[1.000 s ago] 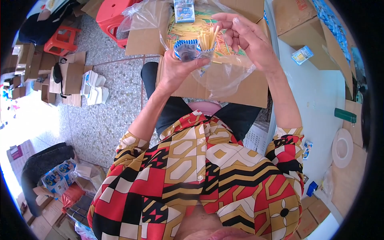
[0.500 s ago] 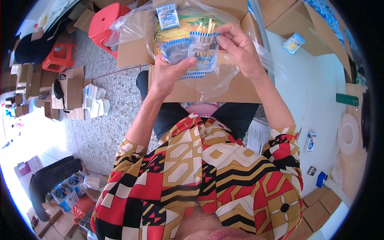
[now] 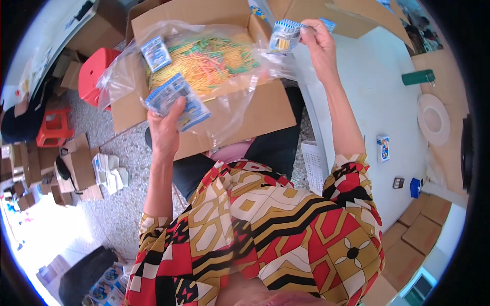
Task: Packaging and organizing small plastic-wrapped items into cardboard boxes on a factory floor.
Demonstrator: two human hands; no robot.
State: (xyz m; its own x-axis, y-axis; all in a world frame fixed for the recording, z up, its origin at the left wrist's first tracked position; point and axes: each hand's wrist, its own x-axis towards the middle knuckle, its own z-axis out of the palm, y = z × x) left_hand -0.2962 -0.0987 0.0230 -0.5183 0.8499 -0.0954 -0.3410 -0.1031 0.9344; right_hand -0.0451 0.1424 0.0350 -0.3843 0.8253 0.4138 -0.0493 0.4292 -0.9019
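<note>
My left hand point(image 3: 164, 130) is closed on small blue-and-white snack packets point(image 3: 193, 109), its thumb across their printed front. It is at the near left of an open cardboard box point(image 3: 255, 113). Thin yellow, green and pink sticks point(image 3: 209, 64) lie loose in the box inside a clear plastic liner point(image 3: 122, 71). Another blue-and-white packet point(image 3: 156, 53) rests on the liner at the left of the sticks. Out to the right, over the white table's far end, my right hand point(image 3: 320, 45) pinches a packet with pale sticks in it point(image 3: 284, 36) by its upper corner.
The white table point(image 3: 352, 112) runs along my right, with a small packet point(image 3: 383, 148), a green cylinder point(image 3: 418, 77) and a tape roll point(image 3: 433, 115) there. Another open carton point(image 3: 352, 19) stands at its far end. Red stools point(image 3: 95, 76) and cardboard boxes are at my left.
My hands have moved apart. The right has carried the stick-filled packet away to the right, and the left keeps its packets, now farther left. The view has shifted to the right.
</note>
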